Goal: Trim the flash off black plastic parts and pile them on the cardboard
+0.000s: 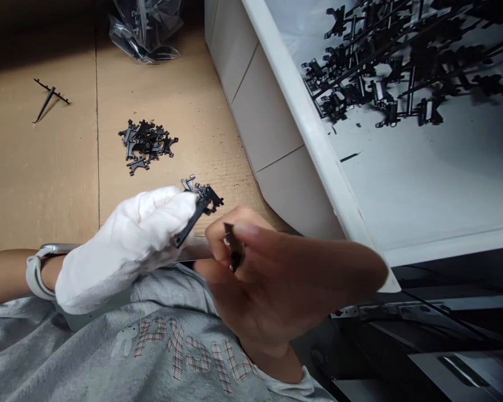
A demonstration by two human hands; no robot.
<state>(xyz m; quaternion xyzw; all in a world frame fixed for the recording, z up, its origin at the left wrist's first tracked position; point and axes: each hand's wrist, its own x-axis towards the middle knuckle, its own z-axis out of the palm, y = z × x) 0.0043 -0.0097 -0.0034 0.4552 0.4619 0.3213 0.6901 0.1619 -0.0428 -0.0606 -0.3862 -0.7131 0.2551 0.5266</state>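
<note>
Head camera shows me the left hand (pixel 129 243) pinching a black part (pixel 190 224), the right hand (pixel 272 273) beside that grip clasping a dark piece (pixel 235 249).

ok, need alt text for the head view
A white-gloved left hand holds a slim black part close to a bare right hand gripping a small dark item, too blurred to identify. Beyond them, a pile of black pieces lies on a tan tabletop; at right, a white bin holds many more.
</note>
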